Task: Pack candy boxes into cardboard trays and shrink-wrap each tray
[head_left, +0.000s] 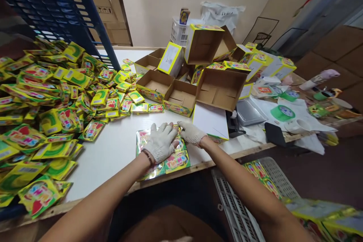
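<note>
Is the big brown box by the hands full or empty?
Empty. The open box shows only its bare cardboard bottom, with no packets inside.

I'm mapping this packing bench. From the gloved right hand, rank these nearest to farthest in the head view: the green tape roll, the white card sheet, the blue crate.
1. White card sheet: just beyond the right hand, nearly touching.
2. Green tape roll: farther right on the table.
3. Blue crate: far left, upper corner, behind the packet heap.

Packing workroom, heaped yellow sachets, open cartons, stacked cardboard boxes, tape rolls
</note>
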A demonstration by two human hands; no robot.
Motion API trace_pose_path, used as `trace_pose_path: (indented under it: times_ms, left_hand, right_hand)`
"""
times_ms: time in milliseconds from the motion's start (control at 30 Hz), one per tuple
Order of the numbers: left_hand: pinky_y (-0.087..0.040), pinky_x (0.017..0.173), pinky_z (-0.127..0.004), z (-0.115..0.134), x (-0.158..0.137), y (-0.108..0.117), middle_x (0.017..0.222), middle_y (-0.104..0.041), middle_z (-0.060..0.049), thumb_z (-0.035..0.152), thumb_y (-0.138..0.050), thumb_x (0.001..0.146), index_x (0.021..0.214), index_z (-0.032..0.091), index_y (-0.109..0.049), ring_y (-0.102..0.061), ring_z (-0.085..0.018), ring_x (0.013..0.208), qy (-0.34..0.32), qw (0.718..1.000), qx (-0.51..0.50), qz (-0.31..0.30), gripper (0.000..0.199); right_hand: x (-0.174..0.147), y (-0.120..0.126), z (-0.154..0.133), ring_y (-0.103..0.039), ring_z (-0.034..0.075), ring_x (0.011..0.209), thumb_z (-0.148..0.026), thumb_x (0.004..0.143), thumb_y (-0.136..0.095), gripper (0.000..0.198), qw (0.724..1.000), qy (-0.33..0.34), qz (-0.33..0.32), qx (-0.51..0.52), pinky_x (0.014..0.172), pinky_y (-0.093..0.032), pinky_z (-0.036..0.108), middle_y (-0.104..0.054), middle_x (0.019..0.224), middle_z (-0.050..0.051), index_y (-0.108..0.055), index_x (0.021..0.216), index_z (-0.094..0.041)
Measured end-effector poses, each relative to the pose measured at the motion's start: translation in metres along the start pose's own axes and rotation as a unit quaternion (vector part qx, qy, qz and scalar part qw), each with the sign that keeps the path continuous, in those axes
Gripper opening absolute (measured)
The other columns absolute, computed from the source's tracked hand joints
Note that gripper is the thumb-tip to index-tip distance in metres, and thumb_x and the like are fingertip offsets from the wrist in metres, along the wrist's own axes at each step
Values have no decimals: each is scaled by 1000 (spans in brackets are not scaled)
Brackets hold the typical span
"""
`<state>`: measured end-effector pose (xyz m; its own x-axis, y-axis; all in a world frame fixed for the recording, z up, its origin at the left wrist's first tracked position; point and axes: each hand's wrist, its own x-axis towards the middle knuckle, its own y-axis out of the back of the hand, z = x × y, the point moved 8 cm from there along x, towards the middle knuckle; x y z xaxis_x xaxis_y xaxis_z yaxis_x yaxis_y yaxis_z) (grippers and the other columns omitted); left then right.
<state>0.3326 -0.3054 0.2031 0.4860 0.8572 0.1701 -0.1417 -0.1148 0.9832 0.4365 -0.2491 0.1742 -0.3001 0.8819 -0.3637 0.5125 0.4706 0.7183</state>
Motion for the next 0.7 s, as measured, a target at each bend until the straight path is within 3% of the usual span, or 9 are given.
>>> trace_pose_path:
  times_ms: [100, 200, 333, 500, 600, 667, 700]
  left_hand:
    - [-30, 99, -62, 12, 12, -6, 144, -49, -15, 39, -44, 93, 135, 24, -52, -46, -34, 124, 3, 1000, -10, -11, 45]
    - [-29, 97, -64, 15, 12, -7, 145, -47, -17, 42, -44, 93, 137, 29, -51, -44, -38, 126, -11, 999, -18, -26, 47]
    - [-27, 98, -66, 13, 11, -5, 147, -43, -19, 48, -46, 91, 139, 31, -51, -42, -41, 128, -11, 999, -15, -46, 51]
    - [-23, 98, -70, 19, 13, -6, 146, -42, -23, 61, -48, 86, 137, 30, -53, -39, -45, 129, -15, 998, -1, -59, 60]
    - [-19, 98, -72, 19, 14, -9, 145, -43, -23, 67, -51, 81, 133, 29, -58, -37, -47, 130, -7, 998, 2, -61, 65]
    - [-18, 99, -72, 18, 14, -11, 144, -44, -23, 65, -53, 80, 130, 28, -60, -37, -47, 130, -1, 998, 1, -57, 63]
    - [-17, 100, -72, 18, 15, -11, 144, -44, -23, 64, -53, 80, 130, 28, -61, -37, -47, 130, -1, 999, 0, -54, 62]
  right_hand:
    - [-31, -8, 9, -62, 18, 81, -7, 75, -56, 51, 1000, 10, -4, 1, 76, -48, 28, -69, 90, 7, -56, 126, -14]
    - [-66, -22, 28, -58, 12, 59, -8, 73, -53, 54, 993, -13, -37, 112, 59, -46, 24, -61, 79, -1, -51, 126, -16]
    - [-93, -49, 50, -54, 8, 43, -19, 71, -57, 54, 934, -50, -101, 340, 44, -41, 21, -57, 78, -6, -45, 124, -20]
    - [-102, -70, 56, -59, 11, 58, -32, 65, -67, 50, 862, -42, -92, 496, 53, -52, 24, -53, 67, -9, -46, 109, -21]
    - [-110, -67, 70, -59, 12, 57, -32, 67, -66, 40, 889, -84, -110, 436, 48, -50, 23, -53, 66, -7, -50, 101, -20]
    - [-114, -36, 95, -57, 12, 53, -32, 72, -62, 27, 920, -104, -64, 373, 44, -45, 22, -54, 65, -5, -54, 94, -20]
    - [-117, -6, 113, -55, 11, 52, -33, 75, -60, 22, 933, -109, 9, 343, 43, -43, 22, -55, 65, -4, -55, 92, -20]
